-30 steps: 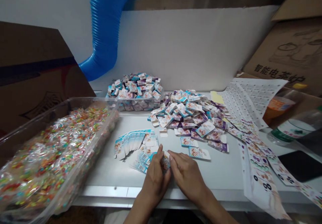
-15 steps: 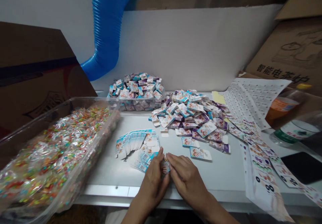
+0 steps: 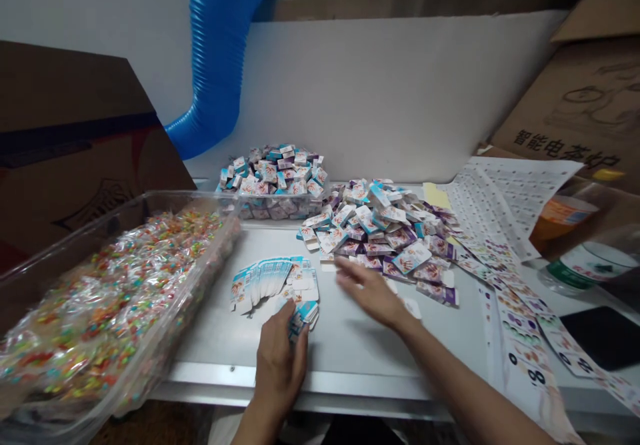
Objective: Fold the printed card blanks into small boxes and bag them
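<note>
Left grip (image 3: 277, 355) clamped on flat cartons (image 3: 307, 312) jutting forward from it, right grip (image 3: 373, 293) apart, near small boxes (image 3: 383, 232)

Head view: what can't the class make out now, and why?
All in the head view:
Blue-and-white cards: partly hidden by the left hand.
Right hand: fingertip detail blurred.
Clear tray: left side cut off by the picture edge.
White sheet: fine print too small.
</note>
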A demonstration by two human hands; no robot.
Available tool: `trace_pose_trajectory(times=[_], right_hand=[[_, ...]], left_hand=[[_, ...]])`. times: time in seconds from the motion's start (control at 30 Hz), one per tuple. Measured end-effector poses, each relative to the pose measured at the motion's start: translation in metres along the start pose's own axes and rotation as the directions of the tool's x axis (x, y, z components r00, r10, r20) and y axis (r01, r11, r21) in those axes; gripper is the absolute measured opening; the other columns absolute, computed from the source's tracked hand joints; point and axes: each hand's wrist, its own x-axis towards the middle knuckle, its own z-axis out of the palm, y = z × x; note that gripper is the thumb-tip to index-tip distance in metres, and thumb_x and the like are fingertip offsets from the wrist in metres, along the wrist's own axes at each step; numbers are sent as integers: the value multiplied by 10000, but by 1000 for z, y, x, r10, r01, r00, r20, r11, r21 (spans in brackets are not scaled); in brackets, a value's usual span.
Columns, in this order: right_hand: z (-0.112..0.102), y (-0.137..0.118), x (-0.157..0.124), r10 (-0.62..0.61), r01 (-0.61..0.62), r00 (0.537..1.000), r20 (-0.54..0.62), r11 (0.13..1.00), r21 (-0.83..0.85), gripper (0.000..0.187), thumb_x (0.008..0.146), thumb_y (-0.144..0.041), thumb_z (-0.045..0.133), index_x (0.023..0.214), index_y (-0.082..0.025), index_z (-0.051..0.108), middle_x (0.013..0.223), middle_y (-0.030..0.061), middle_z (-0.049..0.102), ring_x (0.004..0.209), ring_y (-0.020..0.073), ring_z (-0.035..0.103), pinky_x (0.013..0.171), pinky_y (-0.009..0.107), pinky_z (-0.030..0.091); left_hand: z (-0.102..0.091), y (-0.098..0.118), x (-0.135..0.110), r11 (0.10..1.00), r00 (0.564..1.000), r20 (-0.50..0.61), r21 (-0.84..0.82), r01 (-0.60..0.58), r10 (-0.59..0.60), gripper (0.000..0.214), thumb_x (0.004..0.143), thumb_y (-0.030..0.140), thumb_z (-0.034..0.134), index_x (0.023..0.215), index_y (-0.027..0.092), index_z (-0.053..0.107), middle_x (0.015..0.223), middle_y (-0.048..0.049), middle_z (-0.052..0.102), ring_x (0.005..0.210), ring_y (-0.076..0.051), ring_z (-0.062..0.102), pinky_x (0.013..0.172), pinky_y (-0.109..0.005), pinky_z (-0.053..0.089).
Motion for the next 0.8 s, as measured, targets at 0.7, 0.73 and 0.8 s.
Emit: trace_pose_trajectory(times=[0.7,0.73,0.8], right_hand=[[26,-28,1,-162,172,985,56,931,-323,315,917,-287,357,730,-158,575,647,14,554,628,131,493,602,245,371],[22,-31,-2,-76,94,993,91,971,-222,347,918,-320,350,705,-160,572,610,0,538,590,121,485,562,230,368],[13,-36,-7,4,10,991,134,994,-105,335,901,-385,383,790,-159,605,688,11,588,641,129,521,576,229,392]], left_hand=[[9,-1,30,969,986,-56,200,-142,156,596,795,254,564,1322,115,324,1290,-183,477,1215,-321,407,955,-508,369],[9,0,35,971,983,-29,166,-174,181,544,805,226,534,1307,123,352,1254,-173,513,1171,-313,453,938,-499,383],[8,2,44,978,979,48,41,-202,200,413,824,159,453,1237,148,441,1144,-132,597,1037,-268,550,880,-445,433]])
